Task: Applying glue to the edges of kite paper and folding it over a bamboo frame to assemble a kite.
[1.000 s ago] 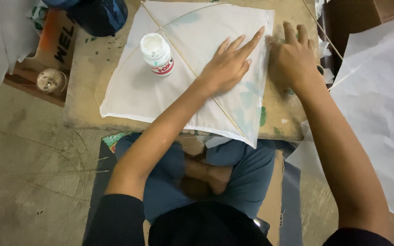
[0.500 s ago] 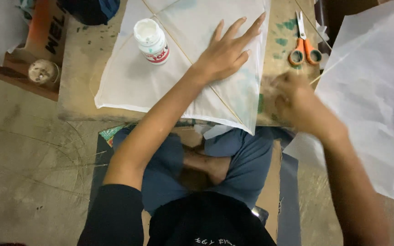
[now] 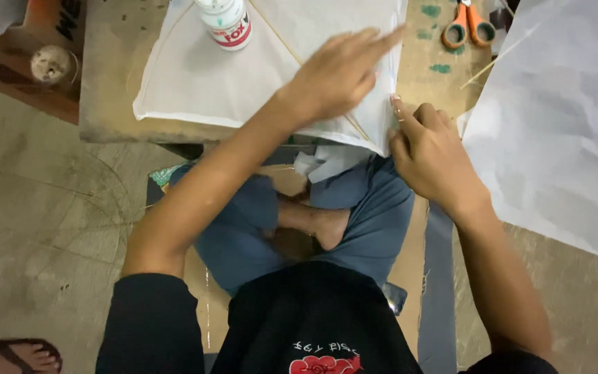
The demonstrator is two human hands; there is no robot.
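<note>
The right hand [image 3: 427, 149] is pinching the kite's [image 3: 243, 76] near corner at the surface [image 3: 105, 104] edge, its grip closing on the paper. The left hand [image 3: 333, 73] is lying open and flat on the kite just beyond. Farther off, a glue bottle [image 3: 224, 21] is standing on the kite, and scissors [image 3: 468, 24] are lying beside it.
</note>
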